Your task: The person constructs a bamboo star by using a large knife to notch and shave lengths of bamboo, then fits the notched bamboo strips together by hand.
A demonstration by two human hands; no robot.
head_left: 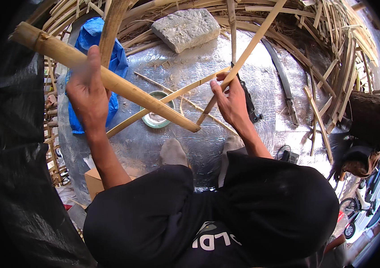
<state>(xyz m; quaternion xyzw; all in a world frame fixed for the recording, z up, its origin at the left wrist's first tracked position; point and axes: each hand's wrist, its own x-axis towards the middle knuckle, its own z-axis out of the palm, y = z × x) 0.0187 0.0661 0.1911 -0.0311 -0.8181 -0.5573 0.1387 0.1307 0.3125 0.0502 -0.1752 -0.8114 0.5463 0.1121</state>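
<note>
A thick, pale bamboo pole (138,95) slants from the upper left down to the middle. My left hand (88,100) is closed around its upper part, thumb lying along it. My right hand (233,102) grips a narrow bamboo strip (258,38), which runs from the top right down to the pole's lower end. Whether strip and pole touch there, I cannot tell. A flat bamboo strip (178,92) passes beneath the pole, its far end close to my right fingers. Below the pole, and partly hidden by it, stands a green-rimmed bowl (148,122).
Silver foil sheeting (190,67) covers the ground around my socked feet (173,152). A grey stone block (186,29) lies ahead, a blue plastic sheet (118,60) at left. A long blade with a handle (280,71) and bamboo strips (321,118) lie at right. A cardboard box (93,182) sits at lower left.
</note>
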